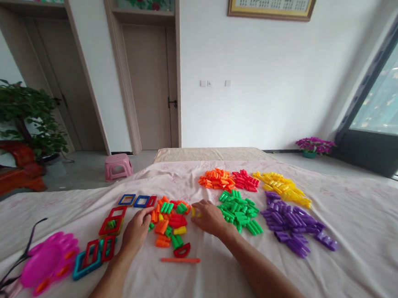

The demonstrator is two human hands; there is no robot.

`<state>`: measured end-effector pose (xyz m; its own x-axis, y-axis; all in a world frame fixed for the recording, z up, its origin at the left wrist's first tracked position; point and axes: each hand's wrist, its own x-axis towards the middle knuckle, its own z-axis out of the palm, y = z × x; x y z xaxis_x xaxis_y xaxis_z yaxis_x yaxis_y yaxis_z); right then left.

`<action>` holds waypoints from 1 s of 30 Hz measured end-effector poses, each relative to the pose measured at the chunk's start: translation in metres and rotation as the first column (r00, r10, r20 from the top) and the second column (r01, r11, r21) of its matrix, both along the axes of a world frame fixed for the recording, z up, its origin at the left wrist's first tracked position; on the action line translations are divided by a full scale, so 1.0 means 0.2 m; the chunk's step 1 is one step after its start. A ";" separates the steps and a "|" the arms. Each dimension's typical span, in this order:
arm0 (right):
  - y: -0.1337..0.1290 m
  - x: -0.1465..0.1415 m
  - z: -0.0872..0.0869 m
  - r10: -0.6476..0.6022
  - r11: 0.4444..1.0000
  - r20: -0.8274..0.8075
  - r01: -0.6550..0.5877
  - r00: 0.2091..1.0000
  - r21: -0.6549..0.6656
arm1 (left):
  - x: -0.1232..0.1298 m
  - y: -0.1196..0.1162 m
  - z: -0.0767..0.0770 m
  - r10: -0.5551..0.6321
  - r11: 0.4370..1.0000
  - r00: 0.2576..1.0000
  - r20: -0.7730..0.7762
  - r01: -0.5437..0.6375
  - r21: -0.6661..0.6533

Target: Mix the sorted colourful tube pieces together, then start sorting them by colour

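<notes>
A mixed pile of small plastic building blocks (pixel 162 226), mostly orange, red and green with a few yellow, lies between my two hands. My left hand (pixel 138 227) is at the pile's left edge, its fingers stretched toward the blocks and apparently holding nothing. At the right edge, my right hand (pixel 209 216) has its fingers curled on a yellow block (pixel 194 212), partly covered by them. Just right of that hand spreads a heap of green blocks (pixel 240 211). A red half-ring piece (pixel 182 250) and an orange stick (pixel 180 260) lie in front of the mixed pile.
Orange blocks (pixel 217 179), red blocks (pixel 245 180), yellow blocks (pixel 283 187) and purple blocks (pixel 294 222) form separate heaps. Magnetic frame tiles (pixel 87 259), a pink palm-shaped toy (pixel 49 261) and glasses (pixel 9 281) lie left on the cloth (pixel 148 290). A pink stool (pixel 118 167) stands beyond.
</notes>
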<state>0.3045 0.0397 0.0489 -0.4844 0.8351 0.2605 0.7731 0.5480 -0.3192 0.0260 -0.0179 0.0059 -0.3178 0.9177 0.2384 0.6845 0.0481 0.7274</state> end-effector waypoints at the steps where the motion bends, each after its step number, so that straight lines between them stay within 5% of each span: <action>1: -0.01 0.00 0.00 -0.001 1.000 0.037 0.001 0.999 0.005 | 0.00 0.00 0.00 -0.003 1.000 1.000 -0.004 0.003 0.000; 14: -0.06 -0.04 -0.01 -0.012 1.000 0.191 0.008 0.982 0.022 | -0.08 0.04 -0.08 -0.020 0.999 0.995 -0.103 0.015 -0.046; 22: -0.07 0.02 0.01 0.112 0.994 0.204 -0.106 0.973 -0.040 | -0.10 0.05 -0.08 -0.034 0.995 0.990 -0.134 0.021 -0.099; 30: 0.01 0.13 0.12 0.020 1.000 -0.047 -0.021 0.999 -0.007 | -0.11 0.06 -0.09 -0.038 0.994 0.993 -0.108 0.026 -0.109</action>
